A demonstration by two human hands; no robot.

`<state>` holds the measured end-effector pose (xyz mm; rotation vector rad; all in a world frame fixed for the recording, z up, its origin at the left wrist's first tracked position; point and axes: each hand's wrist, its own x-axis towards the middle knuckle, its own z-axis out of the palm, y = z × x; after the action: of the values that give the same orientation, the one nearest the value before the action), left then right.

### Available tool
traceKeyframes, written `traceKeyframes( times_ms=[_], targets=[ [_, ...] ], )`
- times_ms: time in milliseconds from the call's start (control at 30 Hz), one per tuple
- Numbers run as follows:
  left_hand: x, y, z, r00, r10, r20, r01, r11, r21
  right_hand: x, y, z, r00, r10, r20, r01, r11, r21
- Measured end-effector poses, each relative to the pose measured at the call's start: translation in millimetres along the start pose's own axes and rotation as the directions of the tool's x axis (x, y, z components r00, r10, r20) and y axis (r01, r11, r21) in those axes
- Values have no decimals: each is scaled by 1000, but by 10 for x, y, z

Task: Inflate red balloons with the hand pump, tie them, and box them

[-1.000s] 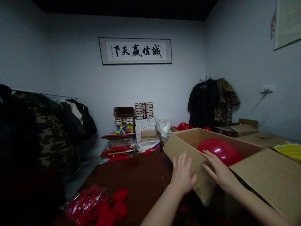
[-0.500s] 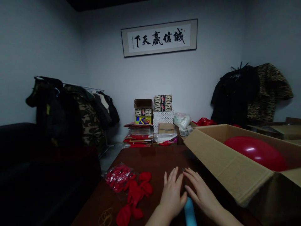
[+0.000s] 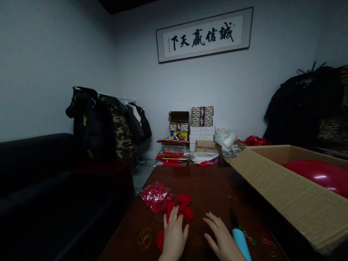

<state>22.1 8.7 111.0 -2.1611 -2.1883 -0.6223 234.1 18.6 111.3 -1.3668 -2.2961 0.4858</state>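
Observation:
My left hand lies flat with fingers spread on the dark wooden table, its fingertips at the loose red uninflated balloons. My right hand rests open beside it, empty, just left of a light blue balloon pump. A clear bag of red balloons lies a little further left. An open cardboard box at the right holds an inflated red balloon.
Several rubber bands lie near the table's left edge. Stacked patterned boxes, red paper packs and a plastic bag sit at the far end. A dark sofa and a clothes rack stand at left; coats hang at right.
The view has swung left, away from the cardboard box. Both hands left the box flap and came down onto the table by the loose balloons and the pump.

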Motion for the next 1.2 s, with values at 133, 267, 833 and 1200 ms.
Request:
traceKeyframes(
  times_ms=[133,267,833,1200],
  targets=[
    [100,-200,-26,993,-114,-23,116,984,133,19,-48,83,1000,-16,24,15,1000,15],
    [168,-311,23,977,-203,64,185,959,214,29,-40,94,999,-20,37,19,999,30],
    [196,-375,204,987,-4,162,-20,989,149,51,-30,16,1000,-5,-15,6,998,59],
    [261,117,129,942,318,-107,-331,934,-136,231,89,51,993,89,-82,-73,982,175]
  ],
)
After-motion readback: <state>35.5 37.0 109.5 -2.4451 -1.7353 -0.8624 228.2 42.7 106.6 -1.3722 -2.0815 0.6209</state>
